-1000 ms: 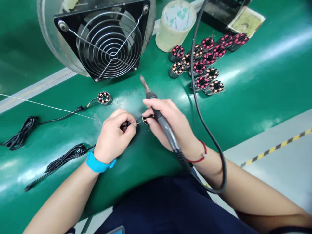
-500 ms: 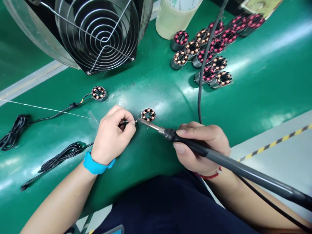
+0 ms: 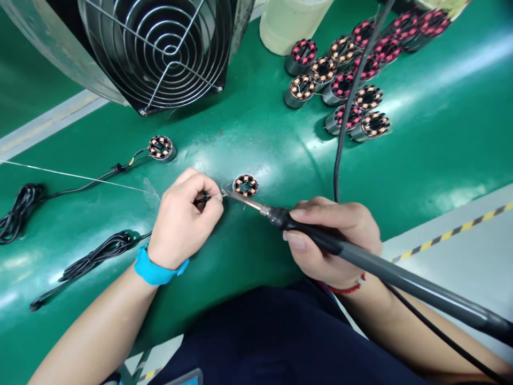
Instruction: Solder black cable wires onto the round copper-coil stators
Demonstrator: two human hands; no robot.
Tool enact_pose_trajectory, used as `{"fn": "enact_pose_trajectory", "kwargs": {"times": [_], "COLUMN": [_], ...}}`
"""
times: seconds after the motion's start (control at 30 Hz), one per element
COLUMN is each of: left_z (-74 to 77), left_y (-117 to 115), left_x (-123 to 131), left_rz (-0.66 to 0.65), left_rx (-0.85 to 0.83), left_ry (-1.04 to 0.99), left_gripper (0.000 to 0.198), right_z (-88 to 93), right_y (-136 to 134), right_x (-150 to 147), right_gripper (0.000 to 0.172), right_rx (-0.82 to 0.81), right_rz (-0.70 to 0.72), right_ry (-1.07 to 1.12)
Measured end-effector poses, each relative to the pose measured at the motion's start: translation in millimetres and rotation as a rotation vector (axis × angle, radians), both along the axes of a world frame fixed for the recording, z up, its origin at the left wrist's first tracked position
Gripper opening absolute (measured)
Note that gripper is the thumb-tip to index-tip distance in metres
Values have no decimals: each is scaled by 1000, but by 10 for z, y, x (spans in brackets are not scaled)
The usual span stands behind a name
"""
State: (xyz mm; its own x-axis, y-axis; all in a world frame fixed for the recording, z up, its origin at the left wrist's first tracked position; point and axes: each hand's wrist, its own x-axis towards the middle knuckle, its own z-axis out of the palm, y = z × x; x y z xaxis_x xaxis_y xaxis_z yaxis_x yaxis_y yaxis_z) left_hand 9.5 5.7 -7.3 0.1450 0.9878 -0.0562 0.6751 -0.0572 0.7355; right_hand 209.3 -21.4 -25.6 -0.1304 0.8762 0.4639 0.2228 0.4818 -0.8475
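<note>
The soldering iron (image 3: 371, 262) is black-and-grey, the wristband (image 3: 154, 268) blue.

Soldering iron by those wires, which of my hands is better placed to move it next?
Likely your right hand: it grips the soldering iron, whose tip is at the wires. Your left hand is occupied, pinching those wires beside the wound ring.
</note>
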Motion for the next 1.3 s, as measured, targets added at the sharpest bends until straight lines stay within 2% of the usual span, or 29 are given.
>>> {"fn": "enact_pose_trajectory", "kwargs": {"times": [0.17,0.3,0.43,0.53,0.67,0.77,0.9,1.03,1.3], "left_z": [6,7,-1,-4,12,28,28,25,74], "left_y": [6,10,10,8,7,11,17,21,7], "left_x": [0,-6,-18,-22,-30,-52,-86,-93,-60], "left_rz": [-3,-16,-22,-28,-36,-33,25,82,90], "left_rx": [-10,-5,6,12,26,11,-151,-290,-263], "left_ry": [-2,-7,-4,-3,-11,-18,-127,-273,-331], "left_gripper": [13,12,13,13,14,12,10,10,8], "right_z": [60,169,224,165,1,-89,-111,-90,-53], "right_y": [59,170,325,410,452,476,505,472,412], "right_x": [2,-37,-92,-164,-278,-330,-323,-283,-319], "right_gripper": [30,34,30,33,39,36,34,38,33], "right_rx": [-15,-92,-76,-68,-43,-5,29,43,38], "right_rz": [-32,70,199,262,256,213,126,156,226], "right_ry": [-148,-213,-367,-518,-608,-642,-661,-633,-509]}}
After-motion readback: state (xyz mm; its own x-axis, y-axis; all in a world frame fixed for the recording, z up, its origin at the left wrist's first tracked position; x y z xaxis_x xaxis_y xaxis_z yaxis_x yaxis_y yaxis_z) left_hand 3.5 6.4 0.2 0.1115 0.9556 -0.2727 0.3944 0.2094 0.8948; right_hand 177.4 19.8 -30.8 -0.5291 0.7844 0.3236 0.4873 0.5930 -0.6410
